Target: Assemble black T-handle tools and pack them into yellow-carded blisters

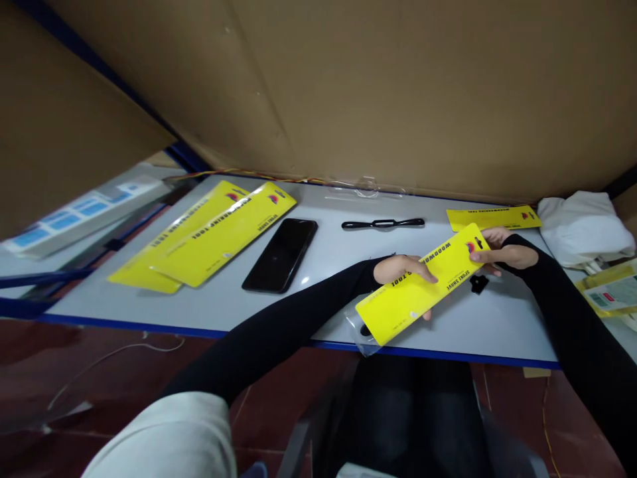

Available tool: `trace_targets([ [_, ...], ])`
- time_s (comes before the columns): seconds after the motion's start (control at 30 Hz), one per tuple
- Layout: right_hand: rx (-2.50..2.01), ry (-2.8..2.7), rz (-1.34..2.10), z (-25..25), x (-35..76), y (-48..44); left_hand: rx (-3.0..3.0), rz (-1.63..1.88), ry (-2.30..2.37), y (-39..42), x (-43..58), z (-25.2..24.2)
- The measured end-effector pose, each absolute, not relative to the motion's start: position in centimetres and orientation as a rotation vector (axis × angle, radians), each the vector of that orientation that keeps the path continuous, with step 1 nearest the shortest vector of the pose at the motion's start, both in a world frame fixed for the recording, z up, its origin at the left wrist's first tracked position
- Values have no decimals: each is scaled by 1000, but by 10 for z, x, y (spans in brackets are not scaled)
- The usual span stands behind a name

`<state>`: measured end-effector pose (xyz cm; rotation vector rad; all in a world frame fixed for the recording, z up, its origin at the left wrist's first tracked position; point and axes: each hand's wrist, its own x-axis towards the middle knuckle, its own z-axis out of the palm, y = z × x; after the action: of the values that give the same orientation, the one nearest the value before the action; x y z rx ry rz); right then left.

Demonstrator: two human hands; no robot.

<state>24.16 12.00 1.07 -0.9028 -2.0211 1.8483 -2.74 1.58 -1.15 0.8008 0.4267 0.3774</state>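
Both of my hands hold one long yellow printed card (423, 285) over the near right part of the white table (328, 255). My left hand (401, 269) grips its middle from above, fingers curled over the top edge. At the card's far end, my right hand (492, 252) pinches it with thumb on top. A clear plastic sleeve (361, 332) pokes out under the card's near end. A small black part (478, 284) lies on the table just below my right hand.
Two yellow cards (209, 232) lie stacked at the left, a black phone (281, 254) beside them, and a black two-handled tool (383, 224) further back. Another yellow card (492, 218) and white cloth (580, 226) sit far right. Cardboard walls stand behind.
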Motion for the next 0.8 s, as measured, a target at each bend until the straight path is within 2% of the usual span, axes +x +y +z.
trace_targets([
  [0.1, -959, -1992, 1731, 7, 261, 135, 713, 559, 500, 19, -36, -2],
  [0.17, -1000, -1915, 1594, 11, 276, 145, 677, 810, 546, 25, -46, 0],
  [0.27, -1007, -1747, 1417, 24, 293, 150, 676, 1210, 561, 37, -58, -7],
  [0.37, -1027, -1671, 1371, 34, 293, 144, 755, 1422, 635, 47, -56, -21],
  [0.53, -1107, -1731, 1384, 27, 287, 140, 877, 1497, 749, 43, -39, -34],
  [0.8, -1153, -1685, 1356, 27, 283, 133, 947, 1464, 755, 38, -36, -28],
])
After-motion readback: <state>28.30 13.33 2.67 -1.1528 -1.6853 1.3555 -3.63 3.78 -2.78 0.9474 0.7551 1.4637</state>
